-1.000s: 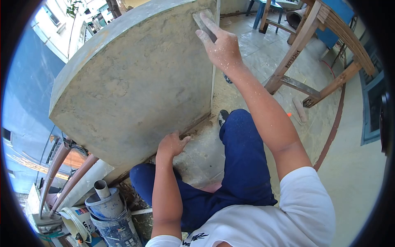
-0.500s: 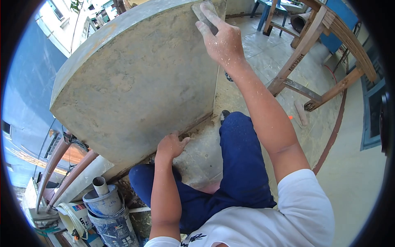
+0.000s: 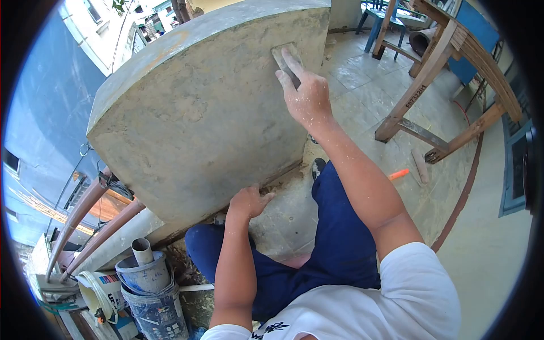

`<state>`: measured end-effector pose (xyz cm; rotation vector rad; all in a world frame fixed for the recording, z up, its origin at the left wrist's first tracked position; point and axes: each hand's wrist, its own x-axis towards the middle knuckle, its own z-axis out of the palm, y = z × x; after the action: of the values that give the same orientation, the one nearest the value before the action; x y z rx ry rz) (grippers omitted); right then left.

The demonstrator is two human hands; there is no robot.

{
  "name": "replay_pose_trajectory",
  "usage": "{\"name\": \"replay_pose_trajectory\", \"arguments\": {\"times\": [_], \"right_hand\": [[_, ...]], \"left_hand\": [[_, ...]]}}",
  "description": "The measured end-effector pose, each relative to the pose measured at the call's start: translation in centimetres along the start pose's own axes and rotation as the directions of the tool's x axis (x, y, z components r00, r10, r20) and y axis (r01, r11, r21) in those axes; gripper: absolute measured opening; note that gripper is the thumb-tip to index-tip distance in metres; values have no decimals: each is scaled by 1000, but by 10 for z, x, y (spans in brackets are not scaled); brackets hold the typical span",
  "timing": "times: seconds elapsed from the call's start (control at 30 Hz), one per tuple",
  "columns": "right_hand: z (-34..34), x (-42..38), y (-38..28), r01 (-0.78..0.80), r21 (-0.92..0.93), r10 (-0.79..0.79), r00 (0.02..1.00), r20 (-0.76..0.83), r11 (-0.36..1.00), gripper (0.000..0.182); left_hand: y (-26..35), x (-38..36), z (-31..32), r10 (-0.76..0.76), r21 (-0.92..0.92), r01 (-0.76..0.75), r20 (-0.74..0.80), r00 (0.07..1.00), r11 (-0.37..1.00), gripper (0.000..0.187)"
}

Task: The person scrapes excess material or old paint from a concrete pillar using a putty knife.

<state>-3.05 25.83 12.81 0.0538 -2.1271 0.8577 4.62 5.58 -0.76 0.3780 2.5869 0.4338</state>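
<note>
A low, curved-top wall (image 3: 198, 113) with patchy grey plaster stands in front of me. High on its right side, my right hand (image 3: 309, 96) grips a small flat plastering trowel (image 3: 288, 61), its face against the plaster and my fingers stretched along its back. White specks of plaster dot that hand and forearm. Lower down, my left hand (image 3: 249, 203) is by the foot of the wall, thumb stuck out and fingers toward the surface, with nothing visible in it.
Stacked plaster-smeared buckets (image 3: 148, 289) and a white tub (image 3: 102, 294) stand at lower left, near brown pipes (image 3: 85, 207). On the right are a wooden trestle (image 3: 416, 102), a wooden float (image 3: 420, 166) and an orange-handled object (image 3: 399, 174) on the floor. A blue chair (image 3: 377, 25) stands behind.
My right hand has drawn the trowel down from the wall's top edge onto its face. The left hand stays low by the wall; the whole view has shifted slightly.
</note>
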Motion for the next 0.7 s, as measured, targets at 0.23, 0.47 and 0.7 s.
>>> {"name": "replay_pose_trajectory", "arguments": {"times": [0.23, 0.47, 0.7], "right_hand": [[0, 38, -23, 99, 43, -91, 981, -172, 994, 42], [15, 1, -23, 76, 66, -74, 997, -36, 995, 42], [11, 0, -43, -43, 86, 39, 998, 48, 995, 42]], "left_hand": [[-4, -7, -4, -73, -55, 77, 61, 995, 996, 60], [-6, -4, -17, -51, -30, 51, 2, 999, 998, 61], [-8, -8, 0, 33, -3, -33, -39, 999, 999, 58]]}}
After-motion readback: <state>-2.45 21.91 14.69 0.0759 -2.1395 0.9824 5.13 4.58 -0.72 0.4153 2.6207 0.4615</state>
